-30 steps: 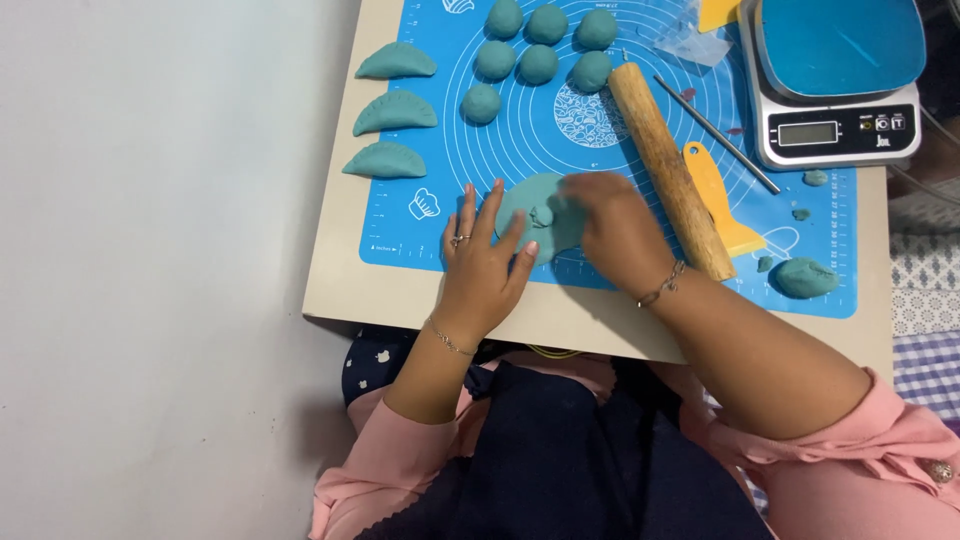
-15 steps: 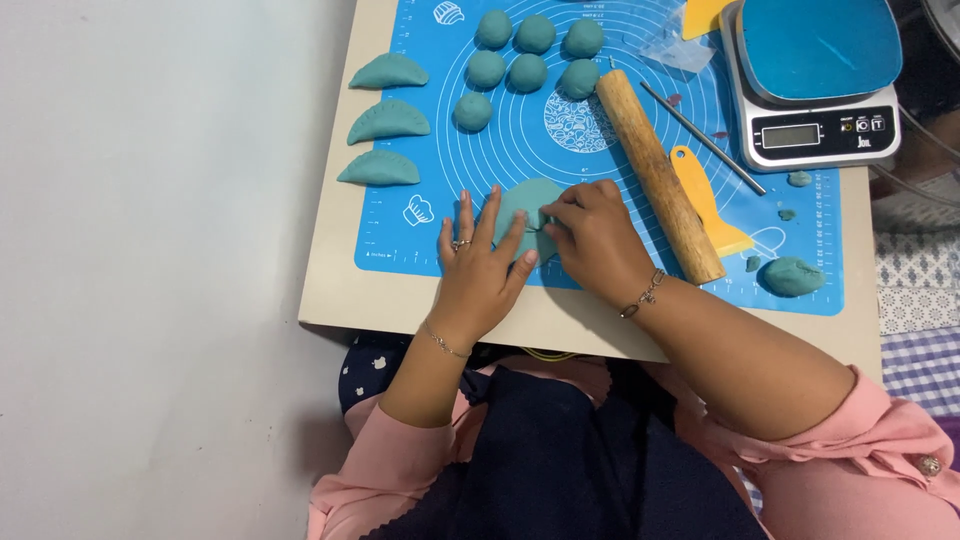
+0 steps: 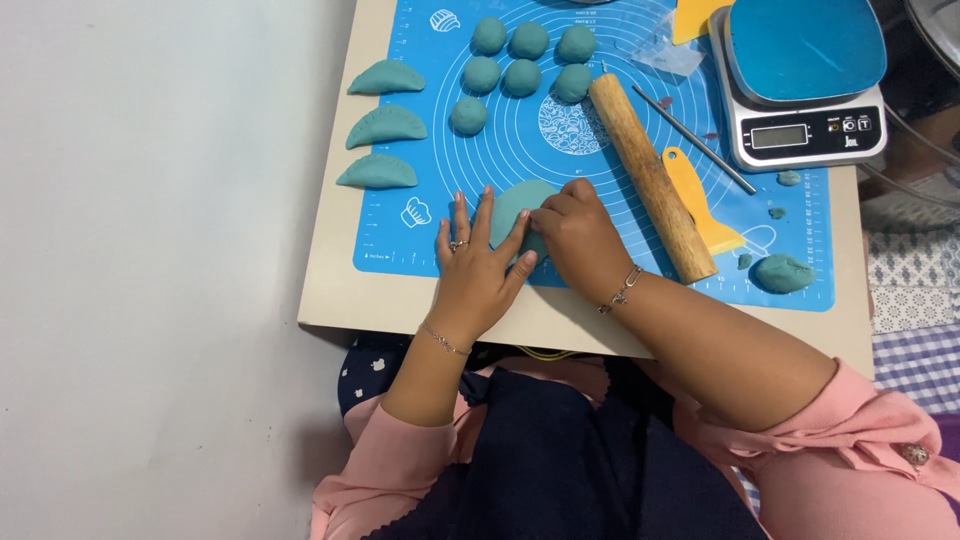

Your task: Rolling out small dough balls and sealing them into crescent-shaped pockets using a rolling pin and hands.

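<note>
At the near edge of the blue silicone baking mat (image 3: 600, 150), the left hand (image 3: 478, 268) lies flat with its fingers spread, the fingertips resting on the left side of a flat round piece of teal dough (image 3: 520, 205). The right hand (image 3: 580, 235) sits just beside it with its fingers bunched together, pinching the dough's right edge. The dough lies on the mat between the two hands, partly hidden by them.

Just right of the right hand, a wooden rolling pin (image 3: 650, 175) lies at a slant, with a yellow plastic scraper (image 3: 700, 200) touching its far side and a thin metal rod (image 3: 693, 138) beyond. Seven teal dough balls (image 3: 522, 76) sit above the hands. Three folded crescent-shaped teal dumplings (image 3: 385, 125) rest on the beige table (image 3: 400, 300), left of the mat. A digital kitchen scale (image 3: 805, 80) stands at the far right.
</note>
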